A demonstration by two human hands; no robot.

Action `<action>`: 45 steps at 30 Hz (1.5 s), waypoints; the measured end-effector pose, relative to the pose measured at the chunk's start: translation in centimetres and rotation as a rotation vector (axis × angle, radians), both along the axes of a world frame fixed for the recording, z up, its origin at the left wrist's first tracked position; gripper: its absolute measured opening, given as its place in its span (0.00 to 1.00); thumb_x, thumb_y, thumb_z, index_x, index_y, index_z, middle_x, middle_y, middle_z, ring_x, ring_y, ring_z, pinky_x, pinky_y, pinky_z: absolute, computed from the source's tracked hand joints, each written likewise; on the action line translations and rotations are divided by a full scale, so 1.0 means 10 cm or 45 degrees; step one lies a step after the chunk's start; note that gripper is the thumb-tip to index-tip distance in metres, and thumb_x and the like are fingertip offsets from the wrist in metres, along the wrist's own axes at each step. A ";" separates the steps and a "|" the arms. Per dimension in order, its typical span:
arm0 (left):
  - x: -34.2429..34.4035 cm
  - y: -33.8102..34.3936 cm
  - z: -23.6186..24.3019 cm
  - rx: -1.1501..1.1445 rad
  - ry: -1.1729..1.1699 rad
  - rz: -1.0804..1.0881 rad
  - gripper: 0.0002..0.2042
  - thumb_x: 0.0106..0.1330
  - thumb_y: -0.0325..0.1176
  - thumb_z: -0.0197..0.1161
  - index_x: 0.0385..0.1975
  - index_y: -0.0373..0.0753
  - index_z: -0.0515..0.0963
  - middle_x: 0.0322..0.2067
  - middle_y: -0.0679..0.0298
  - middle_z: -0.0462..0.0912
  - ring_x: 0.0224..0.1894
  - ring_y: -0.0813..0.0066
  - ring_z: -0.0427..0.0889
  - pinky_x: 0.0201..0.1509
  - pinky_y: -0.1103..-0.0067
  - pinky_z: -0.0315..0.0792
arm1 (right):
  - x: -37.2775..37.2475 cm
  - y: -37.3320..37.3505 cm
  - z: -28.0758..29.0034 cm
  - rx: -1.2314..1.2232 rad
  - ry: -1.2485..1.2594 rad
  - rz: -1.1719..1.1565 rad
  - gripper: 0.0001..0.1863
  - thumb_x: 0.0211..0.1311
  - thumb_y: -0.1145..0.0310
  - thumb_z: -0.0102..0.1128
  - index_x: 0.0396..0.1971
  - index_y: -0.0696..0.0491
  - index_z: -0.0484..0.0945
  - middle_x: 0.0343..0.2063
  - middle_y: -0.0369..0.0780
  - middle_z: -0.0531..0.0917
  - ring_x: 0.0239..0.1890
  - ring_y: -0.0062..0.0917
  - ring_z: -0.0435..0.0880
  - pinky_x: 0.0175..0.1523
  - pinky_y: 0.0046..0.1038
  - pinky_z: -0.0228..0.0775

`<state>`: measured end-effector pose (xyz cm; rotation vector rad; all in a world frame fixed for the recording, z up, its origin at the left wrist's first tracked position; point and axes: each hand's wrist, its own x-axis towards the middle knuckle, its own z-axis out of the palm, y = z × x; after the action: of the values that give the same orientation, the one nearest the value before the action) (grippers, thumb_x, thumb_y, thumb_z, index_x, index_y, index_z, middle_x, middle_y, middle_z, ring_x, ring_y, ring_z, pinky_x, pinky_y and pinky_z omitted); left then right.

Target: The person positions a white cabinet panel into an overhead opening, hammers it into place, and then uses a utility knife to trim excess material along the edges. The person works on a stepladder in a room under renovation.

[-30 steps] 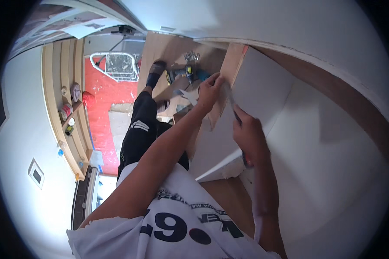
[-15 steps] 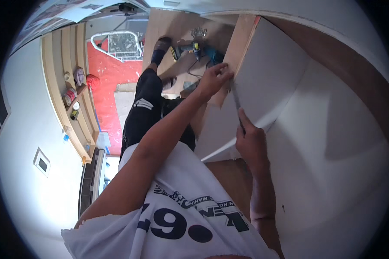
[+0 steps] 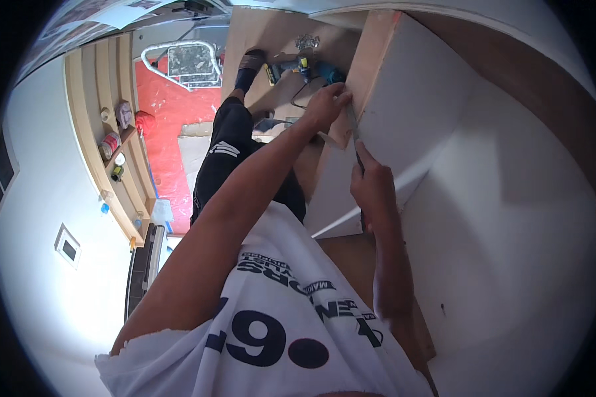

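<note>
The right hand point(image 3: 372, 188) grips a thin, stiff blade point(image 3: 353, 129) by its handle, while the left hand point(image 3: 324, 106) pinches the rigid board edge point(image 3: 367, 63), apparently light.

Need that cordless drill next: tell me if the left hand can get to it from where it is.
Probably yes. The left hand rests on the wooden board edge, and the teal drill lies just beyond it on the plywood, with nothing visible between them. The right hand grips a thin tool.

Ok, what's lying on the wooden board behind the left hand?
A teal cordless drill lies beyond the left hand, with small metal pieces farther back. The hand hides whatever sits directly beneath it.
</note>
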<state>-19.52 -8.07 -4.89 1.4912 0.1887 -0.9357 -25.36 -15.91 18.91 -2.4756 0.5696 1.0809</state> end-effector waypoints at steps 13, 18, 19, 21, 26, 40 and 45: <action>-0.17 0.14 0.18 0.365 -0.278 -0.100 0.40 0.53 0.64 0.69 0.58 0.38 0.74 0.59 0.50 0.74 0.65 0.50 0.69 0.67 0.49 0.57 | 0.02 0.00 0.10 0.020 0.005 -0.117 0.23 0.63 0.76 0.54 0.60 0.59 0.73 0.43 0.58 0.82 0.46 0.48 0.83 0.50 0.39 0.75; -0.15 0.10 0.54 0.366 -0.206 -0.087 0.37 0.54 0.61 0.70 0.57 0.40 0.76 0.54 0.53 0.78 0.58 0.55 0.76 0.60 0.61 0.68 | -0.35 -0.08 0.26 0.041 -0.151 -0.140 0.24 0.63 0.73 0.53 0.60 0.57 0.73 0.34 0.60 0.82 0.37 0.52 0.84 0.44 0.46 0.74; -0.25 0.09 0.39 0.340 -0.195 -0.069 0.36 0.54 0.61 0.70 0.56 0.41 0.77 0.56 0.53 0.76 0.61 0.53 0.72 0.63 0.55 0.63 | -0.33 -0.06 0.15 0.026 -0.071 -0.131 0.23 0.63 0.74 0.54 0.60 0.58 0.73 0.35 0.60 0.82 0.38 0.51 0.84 0.45 0.43 0.75; -0.30 0.18 0.10 0.286 -0.176 -0.040 0.34 0.53 0.61 0.69 0.55 0.44 0.78 0.60 0.53 0.73 0.68 0.49 0.64 0.67 0.43 0.52 | -0.27 0.03 -0.14 -0.002 0.087 -0.120 0.23 0.63 0.75 0.55 0.59 0.59 0.74 0.37 0.60 0.82 0.42 0.48 0.85 0.46 0.37 0.77; -0.24 0.18 0.42 0.372 -0.291 -0.150 0.31 0.54 0.58 0.70 0.53 0.45 0.80 0.64 0.54 0.69 0.72 0.43 0.56 0.66 0.34 0.45 | -0.35 -0.07 0.15 0.031 -0.060 -0.108 0.23 0.64 0.74 0.53 0.60 0.57 0.72 0.32 0.57 0.83 0.34 0.49 0.85 0.41 0.43 0.76; -0.41 0.60 0.51 0.276 -0.171 0.293 0.24 0.57 0.46 0.70 0.50 0.37 0.80 0.62 0.52 0.72 0.65 0.56 0.70 0.67 0.65 0.64 | -0.61 -0.06 0.21 0.154 -0.262 -0.215 0.23 0.65 0.74 0.55 0.61 0.55 0.73 0.38 0.58 0.83 0.39 0.45 0.87 0.43 0.36 0.77; -0.99 0.98 0.85 0.035 0.475 0.227 0.35 0.58 0.52 0.70 0.57 0.30 0.72 0.62 0.46 0.70 0.64 0.58 0.71 0.66 0.68 0.65 | -0.74 -0.01 0.24 0.197 -0.237 -0.302 0.22 0.68 0.72 0.54 0.61 0.57 0.72 0.40 0.59 0.82 0.43 0.47 0.85 0.46 0.37 0.77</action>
<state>-29.47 1.72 3.62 1.2903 0.5979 -1.0616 -32.81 -15.99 21.32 -2.2748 0.6747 0.7646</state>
